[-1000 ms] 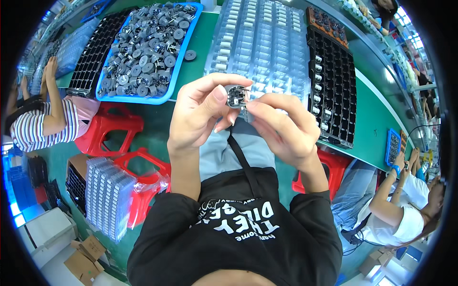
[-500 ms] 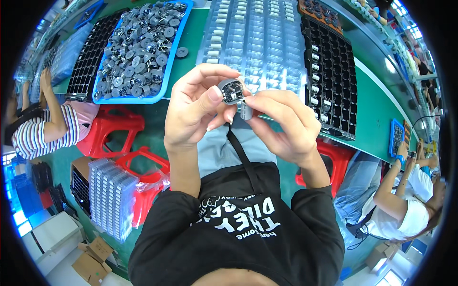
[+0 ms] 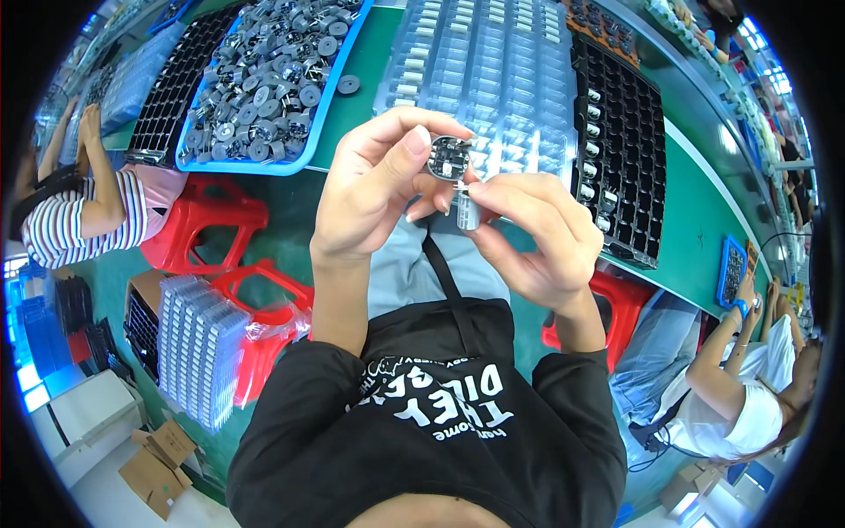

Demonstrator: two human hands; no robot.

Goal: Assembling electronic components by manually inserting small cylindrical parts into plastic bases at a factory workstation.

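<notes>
My left hand point(image 3: 365, 194) pinches a round grey housing with a black circuit board point(image 3: 450, 159) between thumb and fingers, its board face turned up toward me. Just below it, my right hand point(image 3: 550, 231) grips a small silver-grey cylinder point(image 3: 468, 215) by its side. Pale pins or a small connector stick up from the cylinder's top end, close under the board's edge. Whether they touch the board I cannot tell. Both hands are raised above my lap, before the front edge of the green table point(image 3: 359, 110).
A blue tray point(image 3: 310, 157) heaped with grey round parts stands at left; one loose grey part point(image 3: 349, 84) lies beside it. Clear plastic trays point(image 3: 519, 106) hold small cylinders. Black grid trays point(image 3: 627, 150) are at right. Red stools point(image 3: 207, 229) and co-workers flank me.
The round housing has shifted slightly up and right, its board turned more face-on. The cylinder has moved a little right and down, and its pale top end shows more.
</notes>
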